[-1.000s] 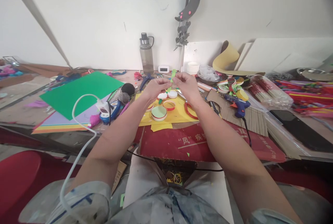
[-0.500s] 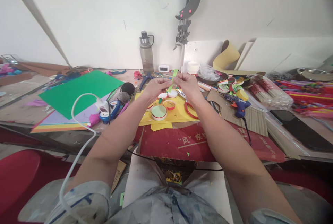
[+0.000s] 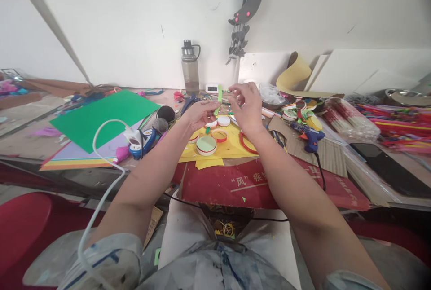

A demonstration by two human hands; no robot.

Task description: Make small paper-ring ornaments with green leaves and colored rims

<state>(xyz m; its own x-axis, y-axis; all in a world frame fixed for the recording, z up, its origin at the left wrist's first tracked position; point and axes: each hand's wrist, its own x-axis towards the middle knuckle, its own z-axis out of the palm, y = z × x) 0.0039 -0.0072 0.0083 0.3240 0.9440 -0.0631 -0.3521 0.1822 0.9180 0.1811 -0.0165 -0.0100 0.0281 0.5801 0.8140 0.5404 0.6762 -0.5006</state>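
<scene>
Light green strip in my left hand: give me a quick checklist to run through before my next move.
1. Strip gripped: ok, the left hand pinches the light green strip.
2. Right hand apart from the strip: ok, the right hand is raised beside it, fingers parted.
3. Yellow sheet free of pieces: not ok, a round green-topped piece and others lie on it.
4. Red handle unobstructed: not ok, the right forearm partly covers it.
5. Blue glue gun hot: cannot tell.
</scene>
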